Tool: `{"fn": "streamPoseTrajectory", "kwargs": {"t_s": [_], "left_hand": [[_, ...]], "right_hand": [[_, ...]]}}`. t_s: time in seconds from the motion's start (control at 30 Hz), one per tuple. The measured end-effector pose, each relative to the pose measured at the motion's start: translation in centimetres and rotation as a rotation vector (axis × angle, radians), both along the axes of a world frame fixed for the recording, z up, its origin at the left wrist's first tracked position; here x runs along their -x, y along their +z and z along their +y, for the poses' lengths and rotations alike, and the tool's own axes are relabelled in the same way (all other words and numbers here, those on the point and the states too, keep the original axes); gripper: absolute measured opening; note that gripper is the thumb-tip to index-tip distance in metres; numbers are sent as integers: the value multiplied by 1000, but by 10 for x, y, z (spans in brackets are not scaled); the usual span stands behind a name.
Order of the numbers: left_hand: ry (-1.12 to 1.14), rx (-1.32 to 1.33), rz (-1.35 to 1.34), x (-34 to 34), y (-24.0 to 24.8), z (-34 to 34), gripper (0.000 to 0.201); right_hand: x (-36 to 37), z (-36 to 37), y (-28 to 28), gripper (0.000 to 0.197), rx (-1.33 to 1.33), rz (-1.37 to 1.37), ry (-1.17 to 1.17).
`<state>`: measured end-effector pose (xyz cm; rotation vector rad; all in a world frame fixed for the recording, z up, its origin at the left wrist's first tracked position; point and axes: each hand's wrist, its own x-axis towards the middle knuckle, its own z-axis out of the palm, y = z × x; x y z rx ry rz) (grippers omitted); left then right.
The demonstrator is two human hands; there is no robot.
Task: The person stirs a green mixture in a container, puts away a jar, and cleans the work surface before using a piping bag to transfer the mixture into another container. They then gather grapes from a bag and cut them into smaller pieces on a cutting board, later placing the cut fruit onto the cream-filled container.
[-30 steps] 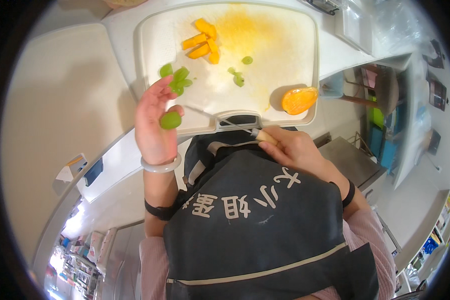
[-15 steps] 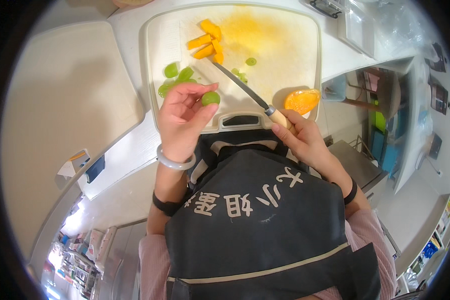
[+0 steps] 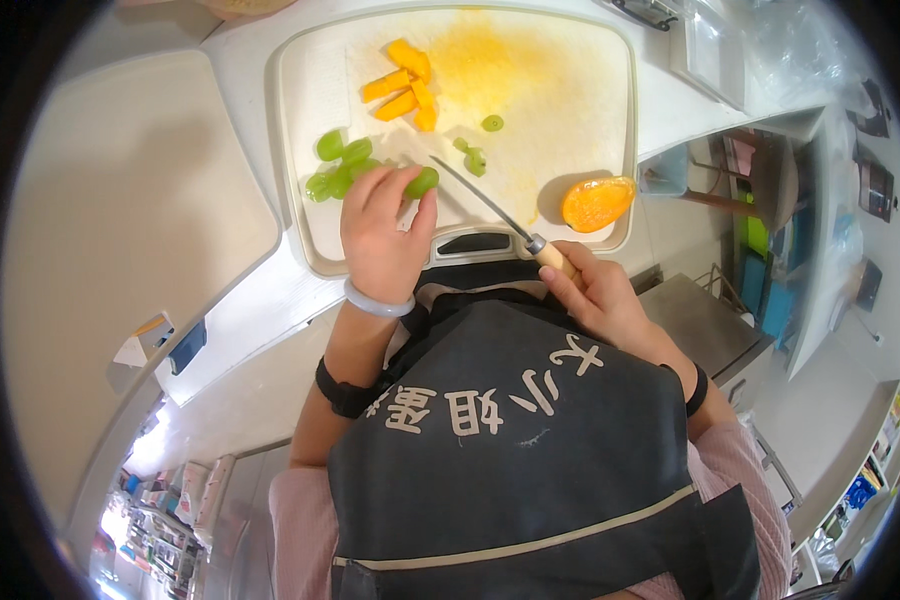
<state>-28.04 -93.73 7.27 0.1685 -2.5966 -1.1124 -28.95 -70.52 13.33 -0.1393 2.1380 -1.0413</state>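
A green grape is pinched between the thumb and fingertips of my left hand, low over the near left of the white cutting board. My right hand grips the wooden handle of a small knife at the board's near edge; its blade slants up and left toward the grape. Cut green grapes lie in a group just beyond my left hand. Farther off are several yellow-orange mango pieces. A mango half rests at the board's right side, and small grape scraps lie near the middle.
To the left is a large cream-coloured board. A clear tray and crumpled clear plastic sit at the back right. The white counter shows around the cutting board, and a dark apron covers my front.
My left hand has turned palm down and moved slightly right and lower with the grape. The right hand has drawn the knife slightly down and left. A grape scrap now looks larger near the board's middle.
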Motion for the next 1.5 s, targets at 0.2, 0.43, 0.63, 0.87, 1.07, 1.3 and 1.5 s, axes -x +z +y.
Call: {"fn": "streamPoseTrajectory", "kwargs": {"t_s": [0.2, 0.43, 0.63, 0.87, 1.07, 1.3, 1.5], "left_hand": [[44, -51, 24, 2, -2, 4, 21], [40, -73, 30, 4, -4, 5, 20], [-36, 46, 89, 2, -2, 3, 21], [-32, 38, 125, 2, -2, 6, 24], [91, -181, -32, 1, 3, 7, 24], [111, -321, -158, 1, 1, 2, 20], [132, -296, -105, 2, -2, 2, 20]], "right_hand": [[-10, 1, -5, 32, -66, 246, 118], [-4, 2, 15, 25, -173, 383, 239], [17, -2, 46, 19, -204, 315, 282], [20, -6, 41, 20, -220, 294, 295], [1, 4, 29, 22, -115, 148, 102], [-8, 2, 7, 27, -65, 258, 115], [-8, -1, 2, 29, -67, 333, 165]]}}
